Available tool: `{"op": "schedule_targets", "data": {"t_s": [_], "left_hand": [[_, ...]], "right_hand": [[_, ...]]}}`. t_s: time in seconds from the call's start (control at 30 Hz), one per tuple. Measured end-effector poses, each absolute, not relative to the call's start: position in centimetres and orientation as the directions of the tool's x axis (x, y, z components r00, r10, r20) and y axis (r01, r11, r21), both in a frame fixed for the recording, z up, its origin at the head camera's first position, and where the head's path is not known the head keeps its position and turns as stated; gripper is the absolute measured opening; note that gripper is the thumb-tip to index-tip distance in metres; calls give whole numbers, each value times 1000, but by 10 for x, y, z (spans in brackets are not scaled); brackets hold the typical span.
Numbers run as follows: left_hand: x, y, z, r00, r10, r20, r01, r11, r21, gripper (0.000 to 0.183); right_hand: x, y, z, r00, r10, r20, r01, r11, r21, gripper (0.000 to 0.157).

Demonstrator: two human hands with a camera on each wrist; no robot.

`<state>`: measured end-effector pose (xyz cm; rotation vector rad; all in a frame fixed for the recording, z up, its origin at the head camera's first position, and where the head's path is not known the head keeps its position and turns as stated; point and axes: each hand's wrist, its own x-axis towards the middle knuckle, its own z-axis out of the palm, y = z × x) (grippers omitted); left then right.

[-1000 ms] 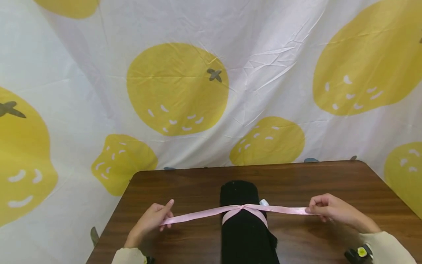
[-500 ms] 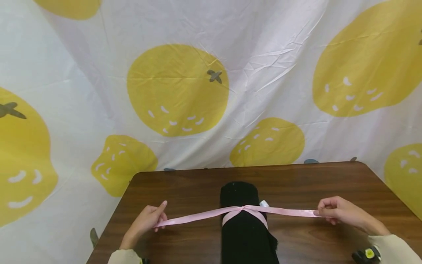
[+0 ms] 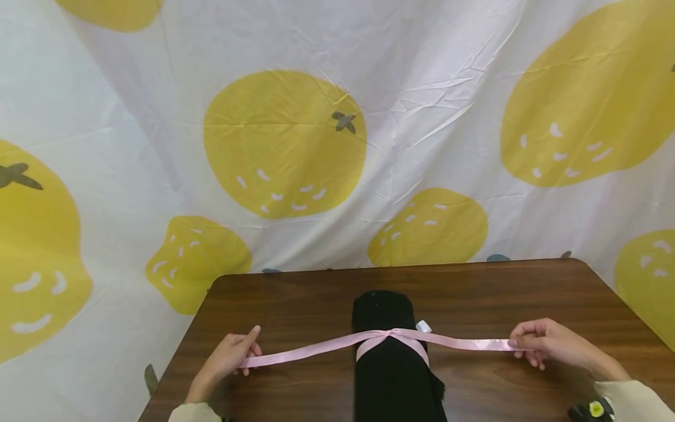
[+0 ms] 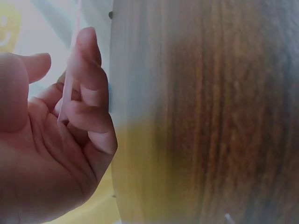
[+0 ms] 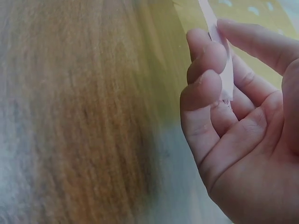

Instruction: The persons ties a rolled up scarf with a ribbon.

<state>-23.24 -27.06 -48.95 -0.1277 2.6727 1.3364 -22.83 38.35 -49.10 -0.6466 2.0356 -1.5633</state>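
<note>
A rolled black cloth (image 3: 395,381) lies lengthwise on the brown wooden table, with a small white tag (image 3: 423,326) at its right side. Round it runs a pink satin ribbon (image 3: 311,350), crossed in a simple knot on top, its two ends stretched out sideways. My left hand (image 3: 232,354) holds the left end between curled fingers, the thumb standing apart in the left wrist view. The right end is pinched by my right hand (image 3: 548,346); in the right wrist view the ribbon's cut tip (image 5: 227,93) shows inside the curled fingers. Both ends sag slightly.
The wooden table (image 3: 295,299) has rounded far corners. Behind it hangs a white curtain (image 3: 295,35) printed with yellow lemons. A black wrist strap with a yellow marker (image 3: 596,408) sits at the right cuff.
Both hands have moved outward along the ribbon and a little lower, toward its tips. The ribbon's ends curve a bit more than before; the black roll stays in place.
</note>
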Motion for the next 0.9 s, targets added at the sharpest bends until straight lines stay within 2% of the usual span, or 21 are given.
{"op": "schedule_targets", "data": {"t_s": [0.27, 0.57, 0.9], "left_hand": [[-229, -274, -494, -978, -16, -209, -178, 588, 789, 59], [-227, -277, -497, -966, -53, -251, -235, 576, 783, 53], [-222, -282, -495, -965, 1, -264, -229, 493, 839, 46]], "right_hand": [[-227, 391, -499, -749, -652, -123, -3, 189, -982, 28], [-225, 393, -501, -739, -653, -164, 92, 144, -985, 31], [-224, 390, -503, -745, -653, -137, 66, 132, -989, 34]]}}
